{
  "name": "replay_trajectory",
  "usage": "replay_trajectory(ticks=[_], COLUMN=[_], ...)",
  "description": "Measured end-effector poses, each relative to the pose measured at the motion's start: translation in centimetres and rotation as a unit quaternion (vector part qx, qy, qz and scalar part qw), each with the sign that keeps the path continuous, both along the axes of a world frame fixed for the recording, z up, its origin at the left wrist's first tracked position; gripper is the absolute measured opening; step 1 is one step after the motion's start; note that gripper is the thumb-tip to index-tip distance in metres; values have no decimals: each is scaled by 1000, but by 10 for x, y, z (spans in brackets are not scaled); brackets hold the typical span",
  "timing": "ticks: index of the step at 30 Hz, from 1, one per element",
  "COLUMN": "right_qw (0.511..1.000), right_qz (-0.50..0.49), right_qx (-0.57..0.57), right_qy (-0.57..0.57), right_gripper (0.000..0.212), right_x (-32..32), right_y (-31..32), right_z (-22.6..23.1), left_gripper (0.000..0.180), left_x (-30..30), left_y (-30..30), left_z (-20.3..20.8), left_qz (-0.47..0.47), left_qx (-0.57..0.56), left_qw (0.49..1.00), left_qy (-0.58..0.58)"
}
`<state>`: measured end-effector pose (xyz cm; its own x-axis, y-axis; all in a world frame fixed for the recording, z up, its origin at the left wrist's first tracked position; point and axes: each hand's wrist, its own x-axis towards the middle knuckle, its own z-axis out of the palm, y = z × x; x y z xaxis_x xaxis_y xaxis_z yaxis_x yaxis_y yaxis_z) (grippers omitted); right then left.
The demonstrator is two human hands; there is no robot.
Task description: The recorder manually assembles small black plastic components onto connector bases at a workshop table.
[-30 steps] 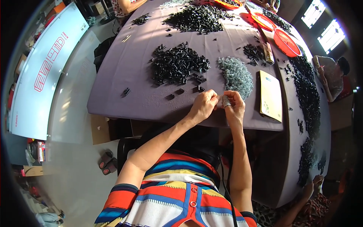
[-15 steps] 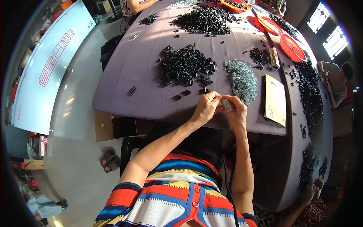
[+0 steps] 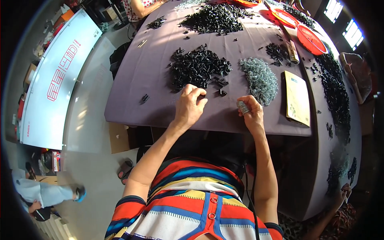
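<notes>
My left hand (image 3: 189,107) is over the near edge of a heap of small black plastic pieces (image 3: 200,66). Its thumb and forefinger are parted around a dark piece on the cloth, and I see no firm grip on it. Close to the table's front edge, my right hand (image 3: 253,114) is closed with its fingers curled. A greyish wrapping (image 3: 242,107) covers one of its digits; what the fingers hold, if anything, is hidden. Just beyond that hand lies a pile of small clear pieces (image 3: 260,82). A few loose black pieces (image 3: 222,93) rest between the two hands.
A yellowish booklet (image 3: 298,98) lies right of the clear pile on the purple tablecloth (image 3: 140,80). Red baskets (image 3: 310,40) stand at the far right. Further black heaps (image 3: 218,18) spread behind. Other people sit around the table; a person in light trousers (image 3: 48,192) is at the left.
My hands, together before, are now apart. The left has moved left toward the black heap and spread its fingers; the right stays near the clear pile. The person at the left has come further into view.
</notes>
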<state>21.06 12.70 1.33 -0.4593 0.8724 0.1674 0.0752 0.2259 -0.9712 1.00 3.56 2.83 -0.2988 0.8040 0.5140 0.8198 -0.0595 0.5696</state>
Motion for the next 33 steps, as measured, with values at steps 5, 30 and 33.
replay_trajectory(ticks=[5, 30, 33], right_qw=[1000, 975, 972], right_qz=[14, -32, -24], right_qx=[-7, 218, 232], right_qy=[-3, 2, -13], right_gripper=[26, 32, 32], right_x=[1, -27, -27], right_y=[-2, -49, -51], right_z=[-7, 23, 26], left_gripper=[17, 15, 12], left_x=[-14, 41, 44], left_y=[9, -7, -9], left_z=[-13, -5, -10], left_qz=[-30, -103, -89], left_qx=[-44, -51, -32], left_qw=[997, 701, 691], left_qy=[58, -704, -717])
